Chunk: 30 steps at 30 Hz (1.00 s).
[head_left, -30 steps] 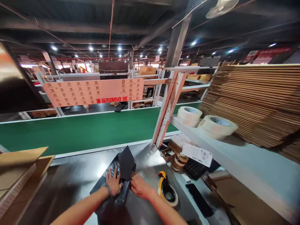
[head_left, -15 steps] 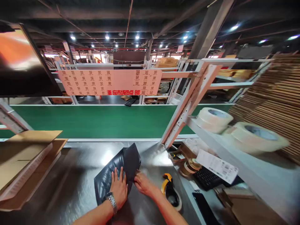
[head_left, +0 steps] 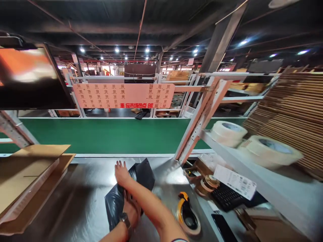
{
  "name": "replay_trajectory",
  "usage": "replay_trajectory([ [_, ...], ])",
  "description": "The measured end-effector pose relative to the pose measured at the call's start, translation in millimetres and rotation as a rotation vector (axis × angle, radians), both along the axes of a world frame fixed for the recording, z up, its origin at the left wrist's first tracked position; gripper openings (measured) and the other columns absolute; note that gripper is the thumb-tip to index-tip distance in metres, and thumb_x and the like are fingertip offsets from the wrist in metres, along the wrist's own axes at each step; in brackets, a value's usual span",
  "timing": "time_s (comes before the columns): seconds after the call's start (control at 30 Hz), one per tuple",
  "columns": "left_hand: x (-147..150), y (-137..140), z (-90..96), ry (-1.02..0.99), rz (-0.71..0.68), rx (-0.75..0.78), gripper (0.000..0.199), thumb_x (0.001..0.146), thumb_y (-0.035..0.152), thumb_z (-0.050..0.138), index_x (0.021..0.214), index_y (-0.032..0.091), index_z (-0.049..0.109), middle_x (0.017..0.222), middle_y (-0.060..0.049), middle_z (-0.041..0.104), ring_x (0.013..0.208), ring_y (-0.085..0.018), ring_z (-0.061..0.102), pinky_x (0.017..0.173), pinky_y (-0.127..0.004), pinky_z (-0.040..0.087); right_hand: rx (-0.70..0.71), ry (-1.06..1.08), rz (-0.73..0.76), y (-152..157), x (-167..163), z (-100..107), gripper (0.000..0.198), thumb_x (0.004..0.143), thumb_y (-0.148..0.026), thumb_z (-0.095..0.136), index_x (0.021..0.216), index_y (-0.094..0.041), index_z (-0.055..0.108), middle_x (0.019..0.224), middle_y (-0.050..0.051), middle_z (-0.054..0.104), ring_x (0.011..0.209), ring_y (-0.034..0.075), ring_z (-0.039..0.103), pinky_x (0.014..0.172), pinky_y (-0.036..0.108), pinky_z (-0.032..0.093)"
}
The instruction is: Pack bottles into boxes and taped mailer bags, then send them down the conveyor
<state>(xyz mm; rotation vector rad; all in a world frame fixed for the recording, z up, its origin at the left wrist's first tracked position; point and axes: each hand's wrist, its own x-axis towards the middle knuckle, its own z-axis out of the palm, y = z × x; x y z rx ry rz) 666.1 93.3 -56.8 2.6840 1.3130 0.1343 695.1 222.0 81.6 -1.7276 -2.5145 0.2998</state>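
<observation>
A black plastic mailer bag, puffed and creased, lies on the metal table. My left hand, with a metal watch at the wrist, lies flat on the bag's near part. The right forearm crosses over it and hides most of its fingers. Reaching across to the left, my right hand is at the bag's far left edge, fingers stretched and slightly apart. Whether its palm touches the bag, I cannot make out. To the right lies a yellow and black tape dispenser.
Folded cardboard sits at left. A green conveyor belt runs behind the table. On the right, a shelf bears clear tape rolls, with a keyboard and a phone below. Flat cardboard is stacked far right.
My right hand has moved from the bag's right side, over my left hand, to its far left edge, and its fingers have straightened. The view has tilted slightly upward.
</observation>
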Motion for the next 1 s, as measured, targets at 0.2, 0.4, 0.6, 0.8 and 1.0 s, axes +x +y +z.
replay_trajectory([
  [0.2,9,-6,-30.5,-0.048,0.15,0.114,0.067,0.105,0.03,0.058,0.171,0.026,0.05,0.181,-0.02,0.04,0.166,-0.056,0.034,0.128,-0.09,0.029,-0.038,-0.126,-0.277,-7,114,-23,0.074,0.105,-0.061,0.057,0.164,-0.017,0.057,0.157,0.03,0.064,0.143,0.05,0.062,0.126,0.073,0.038],
  [0.4,-12,-2,-10.3,-0.061,-0.055,0.054,0.072,0.105,0.03,0.06,0.174,0.025,0.043,0.187,-0.017,0.026,0.171,-0.054,0.02,0.133,-0.084,0.027,-0.047,-0.105,-0.422,-49,153,-44,0.074,0.111,-0.067,0.042,0.172,-0.026,0.045,0.136,0.024,0.073,0.12,0.039,0.074,0.103,0.05,0.057],
  [0.6,-42,6,22.5,-0.125,-0.28,-0.12,0.072,0.109,0.045,0.055,0.177,0.03,0.037,0.19,-0.01,0.017,0.174,-0.051,0.01,0.137,-0.082,0.019,-0.047,-0.048,-0.532,-91,163,-62,0.067,0.117,-0.05,0.031,0.177,-0.019,0.033,0.148,0.022,0.067,0.138,0.033,0.066,0.118,0.044,0.049],
  [0.8,-55,34,76.9,-0.282,-0.28,-0.539,0.074,0.109,0.059,0.048,0.174,0.024,0.044,0.184,-0.013,0.035,0.175,-0.044,0.019,0.14,-0.074,0.017,-0.209,-0.041,-0.448,-92,185,-38,0.083,0.107,-0.062,0.057,0.177,-0.023,0.036,0.148,0.024,0.069,0.135,0.038,0.07,0.115,0.047,0.053],
  [1.0,-113,89,137.7,-0.636,-0.161,-0.889,0.093,0.109,0.072,0.021,0.175,0.008,0.039,0.169,-0.02,0.06,0.159,-0.034,0.055,0.138,-0.051,0.038,-0.368,-0.019,-0.308,-114,223,-10,0.145,0.058,-0.075,0.099,0.176,-0.02,0.036,0.162,0.031,0.056,0.139,0.052,0.065,0.117,0.059,0.053],
])
